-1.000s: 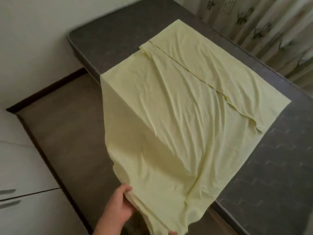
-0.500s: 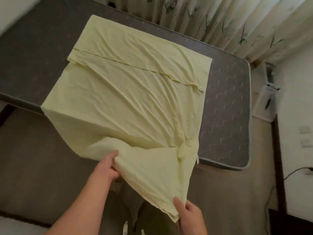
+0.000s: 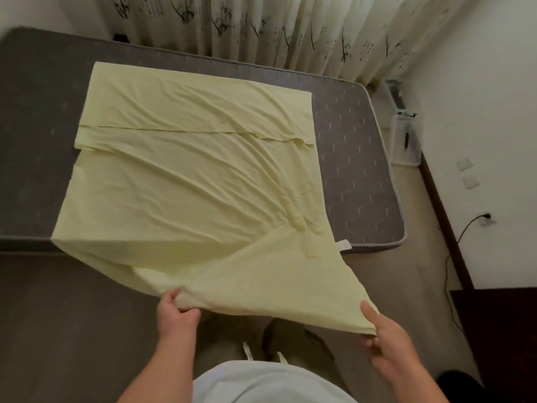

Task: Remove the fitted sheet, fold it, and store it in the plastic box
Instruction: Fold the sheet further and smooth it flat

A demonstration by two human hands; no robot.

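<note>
Fingers of left hand, right hand pinch sheet edge; grey mattress beneath, curtain behind.

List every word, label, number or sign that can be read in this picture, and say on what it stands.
No text here can be read.
Curtain: dark printed marks, perhaps writing, too blurred to read.
White tag at the edge of the yellow sheet: too small to read.
Plastic box: one dark mark, not legible.
</note>
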